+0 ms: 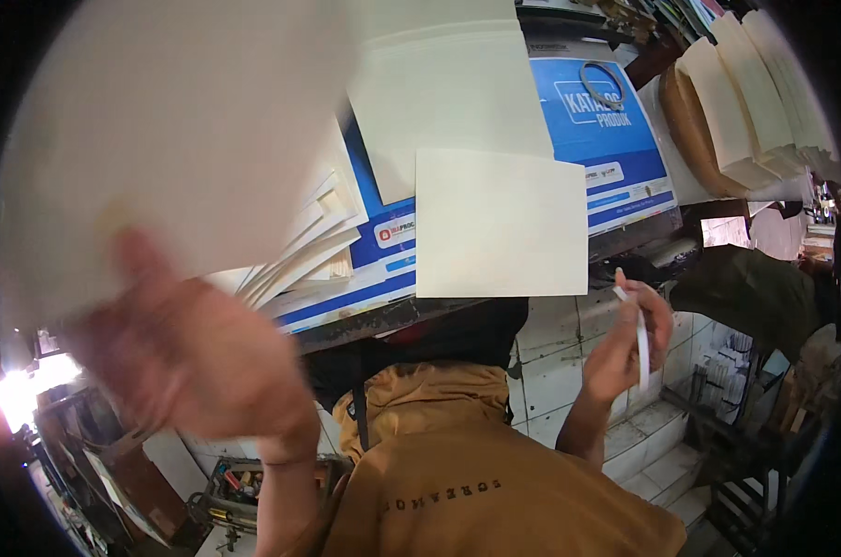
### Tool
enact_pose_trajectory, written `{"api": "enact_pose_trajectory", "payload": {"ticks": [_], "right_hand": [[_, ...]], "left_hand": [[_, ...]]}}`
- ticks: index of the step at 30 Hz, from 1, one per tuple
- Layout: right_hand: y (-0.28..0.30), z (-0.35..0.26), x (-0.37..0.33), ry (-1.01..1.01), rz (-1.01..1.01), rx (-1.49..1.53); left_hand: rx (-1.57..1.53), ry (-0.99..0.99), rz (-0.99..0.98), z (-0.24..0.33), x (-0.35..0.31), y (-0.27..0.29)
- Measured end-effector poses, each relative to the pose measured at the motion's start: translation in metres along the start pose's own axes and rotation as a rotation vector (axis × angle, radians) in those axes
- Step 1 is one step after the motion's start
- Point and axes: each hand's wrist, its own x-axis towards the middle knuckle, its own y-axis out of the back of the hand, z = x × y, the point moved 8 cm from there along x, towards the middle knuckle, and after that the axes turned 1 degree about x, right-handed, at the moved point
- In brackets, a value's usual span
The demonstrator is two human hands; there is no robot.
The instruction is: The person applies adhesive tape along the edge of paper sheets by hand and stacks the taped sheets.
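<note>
Head view now: the left hand [197, 362], blurred, has its fingers apparently pinching a large pale sheet [179, 139] by its lower part, raised, likely to clear the folded sheets [320, 232]. The right hand's [629, 334] fingers pinch a slim white strip [642, 353], off the desk [383, 327]! Between them a cream sheet [501, 227] juts past the front edge, perhaps for easy reach. Blue printed covering [597, 125] beneath (a ring [583, 77] sits on it), paper stacks [727, 121] right; the raised sheet blocks the left side.

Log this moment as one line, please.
left hand: gripping large pale sheet, blurred | right hand: holding slim white piece | nearby: cream card overlapping blue printed sheet
</note>
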Motion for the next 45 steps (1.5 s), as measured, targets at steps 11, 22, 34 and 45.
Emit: {"api": "enact_pose_trajectory", "payload": {"ticks": [11, 22, 34, 45], "right_hand": [[-0.085, -0.011, -0.007, -0.045, -0.364, 0.102], [-0.061, -0.010, 0.002, -0.108, -0.145, 0.061], [-0.173, -0.022, -0.040, -0.032, -0.612, -0.190], [-0.177, -0.015, -0.054, -0.094, -0.647, -0.269]], "left_hand": [[0.650, 0.119, -0.438, -0.086, -0.070, -0.014], [0.493, 0.002, -0.898, -0.071, -0.148, -0.141], [0.317, 0.173, -0.615, -0.068, -0.173, -0.049], [0.305, 0.095, -0.560, -0.065, -0.186, -0.043]]}}
